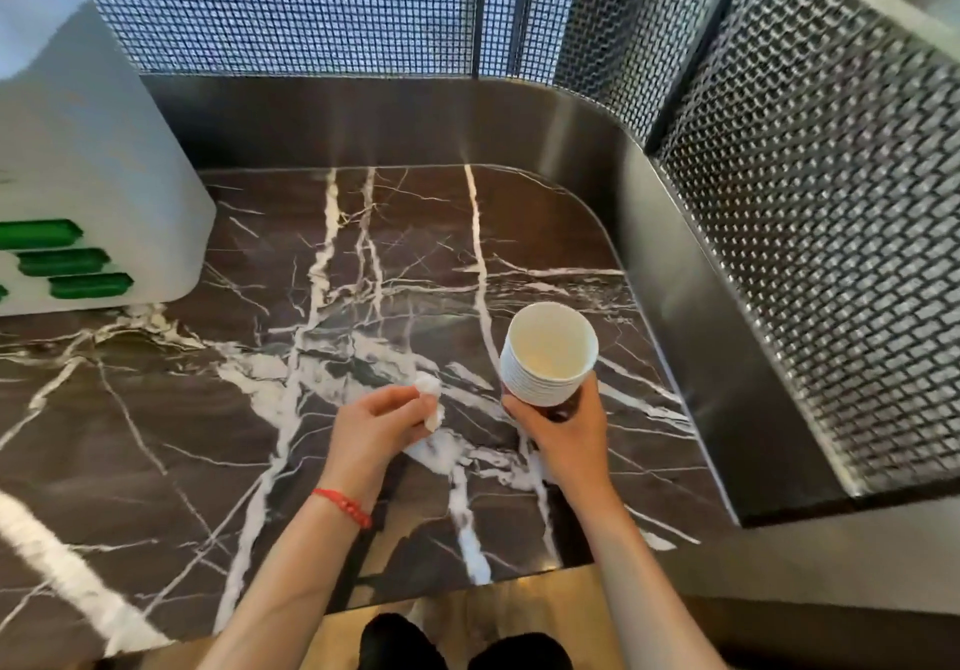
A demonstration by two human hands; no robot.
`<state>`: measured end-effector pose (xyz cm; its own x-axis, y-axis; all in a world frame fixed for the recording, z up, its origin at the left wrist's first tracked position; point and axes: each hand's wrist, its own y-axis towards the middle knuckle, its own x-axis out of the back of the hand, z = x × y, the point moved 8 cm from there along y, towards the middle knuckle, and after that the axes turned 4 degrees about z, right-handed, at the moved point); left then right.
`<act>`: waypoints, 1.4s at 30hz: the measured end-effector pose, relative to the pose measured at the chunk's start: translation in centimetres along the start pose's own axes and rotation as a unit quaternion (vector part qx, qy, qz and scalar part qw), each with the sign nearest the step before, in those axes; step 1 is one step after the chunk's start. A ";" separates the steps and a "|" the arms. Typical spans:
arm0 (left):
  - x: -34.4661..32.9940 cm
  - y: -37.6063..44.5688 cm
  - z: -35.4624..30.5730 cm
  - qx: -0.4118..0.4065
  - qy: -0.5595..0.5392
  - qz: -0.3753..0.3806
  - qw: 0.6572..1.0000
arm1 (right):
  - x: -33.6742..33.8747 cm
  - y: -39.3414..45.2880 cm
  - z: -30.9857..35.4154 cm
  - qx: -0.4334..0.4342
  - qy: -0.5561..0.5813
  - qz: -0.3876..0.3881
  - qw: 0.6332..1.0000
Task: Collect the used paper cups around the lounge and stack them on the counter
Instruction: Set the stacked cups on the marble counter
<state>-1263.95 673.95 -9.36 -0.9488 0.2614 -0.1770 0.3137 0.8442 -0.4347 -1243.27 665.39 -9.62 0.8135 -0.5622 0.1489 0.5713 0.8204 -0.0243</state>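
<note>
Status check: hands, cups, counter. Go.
Right hand grips nested cup stack above marble counter. Left hand holds crumpled tissue. White dispenser far left.

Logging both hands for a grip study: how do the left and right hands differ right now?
The left hand pinches a small crumpled white tissue; the right hand wraps the base of a stack of paper cups. Only the left wrist wears a red bracelet. Both are over the marble counter.

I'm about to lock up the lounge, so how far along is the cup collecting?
Done: many cups are nested into one stack of paper cups. In hand: the right hand holds it above the marble counter; the left hand pinches a white wad. Left: setting it down.
</note>
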 end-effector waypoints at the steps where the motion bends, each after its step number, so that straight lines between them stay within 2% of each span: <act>1: -0.2 0.4 -0.3 0.000 0.000 -0.001 1.000 | -0.1 0.9 0.2 0.003 -0.002 0.002 1.000; 23: -4.4 9.1 -4.7 -0.015 -0.030 -0.035 0.999 | -0.1 20.6 1.7 0.059 -0.049 -0.029 0.997; 33: -6.1 11.6 -5.8 -0.019 -0.028 -0.019 0.999 | 0.1 25.9 2.3 0.072 -0.061 -0.045 0.995; 42: -6.2 11.4 -5.7 -0.008 -0.028 -0.023 0.999 | 0.1 26.6 2.0 0.060 -0.038 -0.037 0.997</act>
<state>-1254.66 684.60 -8.23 -0.9584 0.1968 -0.2069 0.2697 0.8620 -0.4293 -1228.21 687.39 -8.28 0.7568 -0.6154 0.2202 0.6082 0.7864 0.1076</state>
